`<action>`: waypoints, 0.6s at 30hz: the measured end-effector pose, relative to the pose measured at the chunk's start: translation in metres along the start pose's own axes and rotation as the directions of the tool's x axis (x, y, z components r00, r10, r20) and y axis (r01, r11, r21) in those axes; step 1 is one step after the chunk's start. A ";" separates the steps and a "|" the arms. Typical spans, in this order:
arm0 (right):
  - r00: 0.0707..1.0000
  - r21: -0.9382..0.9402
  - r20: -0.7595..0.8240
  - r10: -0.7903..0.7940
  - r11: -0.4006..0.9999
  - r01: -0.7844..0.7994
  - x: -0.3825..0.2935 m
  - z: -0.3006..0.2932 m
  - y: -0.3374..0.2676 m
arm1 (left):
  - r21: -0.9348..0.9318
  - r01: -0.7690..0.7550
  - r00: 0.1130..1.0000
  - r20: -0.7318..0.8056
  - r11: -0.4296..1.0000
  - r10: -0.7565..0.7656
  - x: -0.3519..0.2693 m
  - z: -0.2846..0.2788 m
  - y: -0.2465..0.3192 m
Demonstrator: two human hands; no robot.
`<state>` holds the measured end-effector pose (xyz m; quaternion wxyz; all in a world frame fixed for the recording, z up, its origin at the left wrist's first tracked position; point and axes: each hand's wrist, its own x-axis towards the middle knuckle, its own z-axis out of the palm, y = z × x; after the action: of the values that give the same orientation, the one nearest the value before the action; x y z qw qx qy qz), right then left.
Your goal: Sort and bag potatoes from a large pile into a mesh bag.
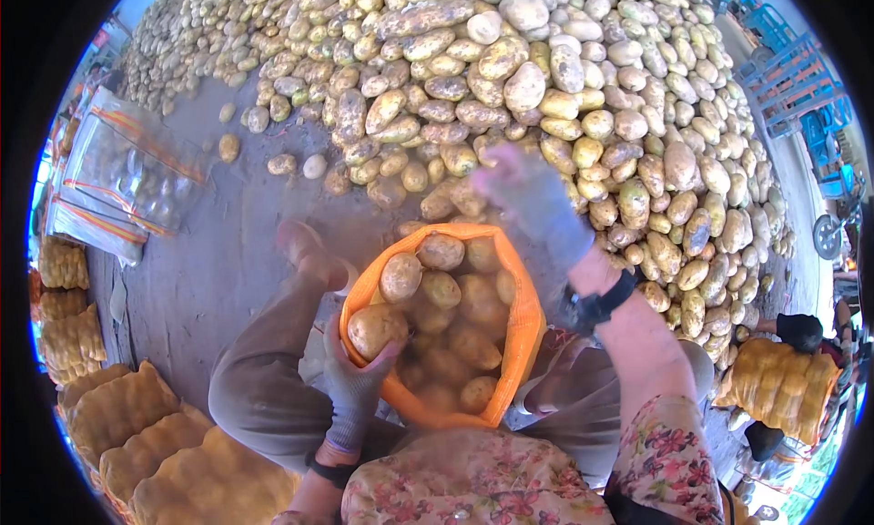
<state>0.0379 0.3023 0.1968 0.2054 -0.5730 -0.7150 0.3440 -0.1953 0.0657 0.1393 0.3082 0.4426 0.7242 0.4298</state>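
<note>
An orange woven sack (524, 320) stands upright with its mouth spread between my bent legs. Potatoes (440, 289) fill much of its inside; those lower down look hazy. My left hand (358, 371), in a grey fingerless glove, is at the sack's left rim. Its thumb curls over a large potato (375, 328) just inside the rim, while its fingers lie along the outer side. Beyond the sack's far right edge, my gloved right hand (532, 194) is raised at the near edge of the potato pile (478, 81). Motion blur hides whether it holds anything.
Filled mesh sacks (123, 416) stand at lower left, with folded clear plastic bags (136, 163) above them. Loose potatoes (229, 148) dot the concrete floor (225, 211). At right, a person's dark-gloved hand (799, 332) touches another filled sack (775, 388). Blue metal frames (792, 81) stand behind.
</note>
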 end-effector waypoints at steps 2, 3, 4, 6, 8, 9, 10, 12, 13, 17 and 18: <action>0.954 -0.182 -0.285 -0.090 0.982 0.038 0.072 -0.016 0.075 | 0.187 -0.163 0.985 -0.019 0.969 0.169 0.000 0.010 0.014; 0.919 -0.328 -0.366 -0.149 0.945 0.023 0.106 -0.030 0.111 | 0.352 -0.220 0.975 0.090 0.910 0.201 0.005 0.010 0.021; 0.873 -0.454 -0.439 -0.212 0.891 -0.011 0.140 -0.042 0.143 | 0.348 -0.212 0.976 0.119 0.913 0.181 0.006 0.011 0.020; 0.902 -0.457 -0.387 -0.194 0.890 -0.005 0.196 -0.065 0.179 | 0.359 -0.236 0.969 0.153 0.903 0.192 0.008 0.012 0.023; 0.969 -0.334 -0.247 0.015 0.937 -0.099 0.235 -0.071 0.202 | 0.334 -0.271 0.959 0.177 0.903 0.222 0.011 0.016 0.022; 0.954 -0.376 -0.297 0.036 0.914 -0.151 0.234 -0.045 0.178 | 0.362 -0.231 0.970 0.161 0.903 0.183 0.007 0.008 0.023; 0.932 -0.431 -0.359 0.054 0.876 -0.217 0.227 -0.029 0.160 | 0.367 -0.200 0.976 0.154 0.909 0.153 0.003 0.005 0.021; 0.860 -0.537 -0.505 -0.075 0.807 -0.245 0.227 -0.031 0.177 | 0.333 -0.187 0.975 0.175 0.924 0.134 0.003 0.009 0.022; 0.802 -0.605 -0.556 -0.216 0.768 -0.213 0.232 -0.041 0.204 | 0.297 -0.194 0.971 0.196 0.935 0.140 0.007 0.015 0.022; 0.843 -0.401 -0.518 -0.147 0.912 -0.088 0.194 -0.016 0.164 | 0.342 -0.179 0.973 0.202 0.923 0.114 0.007 0.011 0.023; 0.846 -0.351 -0.515 -0.136 0.934 -0.064 0.178 -0.018 0.151 | 0.336 -0.170 0.974 0.200 0.926 0.106 0.008 0.011 0.022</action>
<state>0.1063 0.4937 0.0810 0.2948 -0.6592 -0.6910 0.0331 -0.1815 0.0816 0.1537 0.2567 0.5770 0.7257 0.2731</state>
